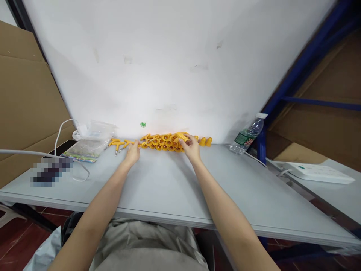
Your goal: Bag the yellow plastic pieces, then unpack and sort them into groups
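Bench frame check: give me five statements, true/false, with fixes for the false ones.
1. The right hand holds a yellow piece. True.
2. The bottle stands to the left of both hands. False: the bottle is on their right.
3. A clear plastic bag lies left of the left hand. True.
4. The bottle has no cap. False: a white cap is on it.
5. Several yellow cups show their open ends. True.

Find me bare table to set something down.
The table is bare between the forearms, in front of the yellow caps, and from the right forearm to the bottle. It's crowded at left, around the plastic bag and white cable, and by the caps.
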Demonstrator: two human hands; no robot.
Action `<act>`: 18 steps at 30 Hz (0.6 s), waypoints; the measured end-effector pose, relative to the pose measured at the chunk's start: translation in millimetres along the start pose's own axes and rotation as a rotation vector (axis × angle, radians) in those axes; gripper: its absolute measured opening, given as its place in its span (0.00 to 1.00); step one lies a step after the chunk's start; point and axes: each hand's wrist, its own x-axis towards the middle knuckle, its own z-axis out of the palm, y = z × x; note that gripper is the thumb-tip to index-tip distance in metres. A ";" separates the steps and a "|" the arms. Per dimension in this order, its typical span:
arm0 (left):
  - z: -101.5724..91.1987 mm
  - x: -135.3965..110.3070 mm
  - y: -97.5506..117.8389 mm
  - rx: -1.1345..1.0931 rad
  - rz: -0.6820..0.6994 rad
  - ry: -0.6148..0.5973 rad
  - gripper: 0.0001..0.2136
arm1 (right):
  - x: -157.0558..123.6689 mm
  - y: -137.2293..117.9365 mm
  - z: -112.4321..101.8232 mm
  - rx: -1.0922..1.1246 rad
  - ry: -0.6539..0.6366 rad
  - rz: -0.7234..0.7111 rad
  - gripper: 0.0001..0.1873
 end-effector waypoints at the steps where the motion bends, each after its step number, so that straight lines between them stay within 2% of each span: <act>1: 2.0 0.3 0.4 -0.027 0.014 0.017 0.13 | -2.5 -4.1 4.0 0.042 -0.046 0.008 0.29; 6: 7.4 0.9 -3.5 -0.075 0.089 0.042 0.13 | -14.2 -16.2 21.7 0.245 -0.259 0.083 0.33; 10: 9.8 0.3 -7.8 -0.062 0.111 0.030 0.12 | -19.7 -17.7 27.5 0.307 -0.393 0.129 0.30; 15: 11.8 0.7 -9.8 -0.083 0.124 0.011 0.12 | -23.4 -16.7 27.1 0.243 -0.444 0.101 0.27; 18: 11.4 1.4 -10.5 -0.088 0.132 0.004 0.12 | -23.6 -15.2 27.3 0.240 -0.427 0.116 0.26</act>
